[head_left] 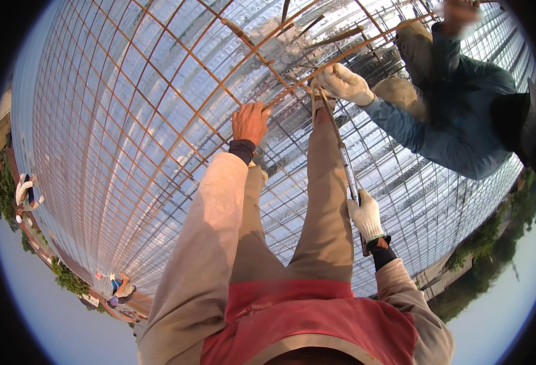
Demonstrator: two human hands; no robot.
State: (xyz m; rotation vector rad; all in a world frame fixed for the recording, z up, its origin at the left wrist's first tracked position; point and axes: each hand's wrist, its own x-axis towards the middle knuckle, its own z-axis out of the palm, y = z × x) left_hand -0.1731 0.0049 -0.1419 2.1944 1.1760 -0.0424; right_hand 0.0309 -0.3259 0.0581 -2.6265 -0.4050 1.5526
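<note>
Red cloth with a pale printed patch (304,316) covers the wearer's torso at the lower edge, with long beige sleeves (198,225) on both sides. Past it, two brown trouser legs (326,201) stand over an open grid of thin metal bars (186,53), rusty orange toward the left and top, darker toward the right. Beneath the grid spreads a ribbed, shiny silver sheet (286,210).

Bare, with a dark band at the wrist, the left hand (250,123) is seen from its back, fingers curled down over the near end of a long rusty orange bar (286,93), which slants away toward the upper right. Wearing a white knitted glove, the right hand (366,216) is wrapped around a long, slender grey metal tool (350,169). That tool lies along the outer side of the right leg; its lower end sticks out past the wrist, and its upper end comes close to a co-worker's pale gloved hand (344,84). Whether those two touch cannot be told.

At the right, the co-worker in a blue long-sleeved top (456,128) bends low over the grid, the other hand (458,15) blurred at the top. Far off at the left, two small figures (27,194) appear beside green trees (3,182).
</note>
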